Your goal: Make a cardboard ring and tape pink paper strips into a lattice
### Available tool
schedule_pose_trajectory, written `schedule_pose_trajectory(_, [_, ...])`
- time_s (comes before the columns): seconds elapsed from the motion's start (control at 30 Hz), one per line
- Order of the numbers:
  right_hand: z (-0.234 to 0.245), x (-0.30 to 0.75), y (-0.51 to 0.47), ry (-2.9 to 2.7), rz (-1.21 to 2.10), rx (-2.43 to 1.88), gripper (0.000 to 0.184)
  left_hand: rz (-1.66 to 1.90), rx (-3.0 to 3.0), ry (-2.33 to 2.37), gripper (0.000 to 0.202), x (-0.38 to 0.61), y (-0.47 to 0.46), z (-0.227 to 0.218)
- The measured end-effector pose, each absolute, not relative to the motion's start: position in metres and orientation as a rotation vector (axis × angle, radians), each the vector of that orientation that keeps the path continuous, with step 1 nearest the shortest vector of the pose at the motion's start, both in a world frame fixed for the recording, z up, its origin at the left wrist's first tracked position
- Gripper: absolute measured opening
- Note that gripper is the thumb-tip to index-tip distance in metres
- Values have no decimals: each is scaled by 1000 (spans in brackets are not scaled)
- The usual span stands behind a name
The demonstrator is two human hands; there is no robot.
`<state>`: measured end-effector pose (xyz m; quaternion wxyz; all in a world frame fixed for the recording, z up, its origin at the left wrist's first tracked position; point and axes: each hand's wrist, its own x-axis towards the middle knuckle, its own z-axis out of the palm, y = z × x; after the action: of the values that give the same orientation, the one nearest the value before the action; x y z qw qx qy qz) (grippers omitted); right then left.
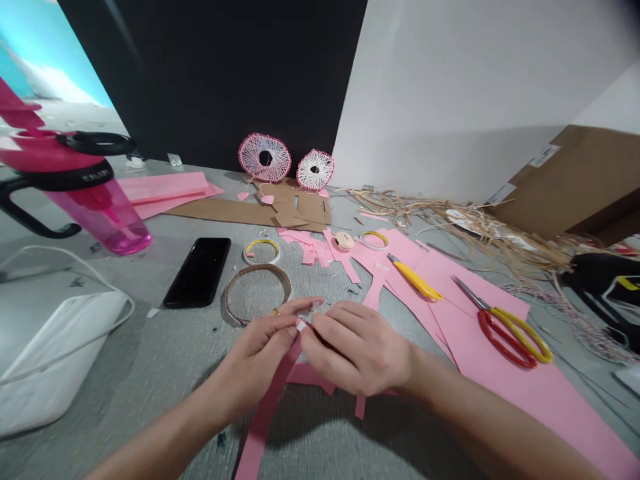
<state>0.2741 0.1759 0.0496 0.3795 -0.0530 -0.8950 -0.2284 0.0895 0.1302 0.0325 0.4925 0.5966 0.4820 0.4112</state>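
Observation:
Between the thumb and fingers of my left hand is the end of a long pink paper strip, which hangs down toward the near edge of the view. A small white piece of tape sits at the strip's end. My right hand is closed, its fingertips pinching at this tape; the exact grip is partly hidden. Another whitish bit shows by my left index fingertip. Beneath my hands lie more pink paper strips. Just beyond my left hand stands a brown cardboard ring.
A phone, pink bottle and white device with a cable are at left. Two tape rolls lie ahead. A yellow cutter and scissors rest on pink sheets at right.

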Motion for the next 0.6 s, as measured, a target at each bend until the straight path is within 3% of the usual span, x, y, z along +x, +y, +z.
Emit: schedule_pose_trajectory(0.6, [54, 275, 171, -2384, -528, -141, 19, 972, 1579, 1129, 33, 87, 130, 29])
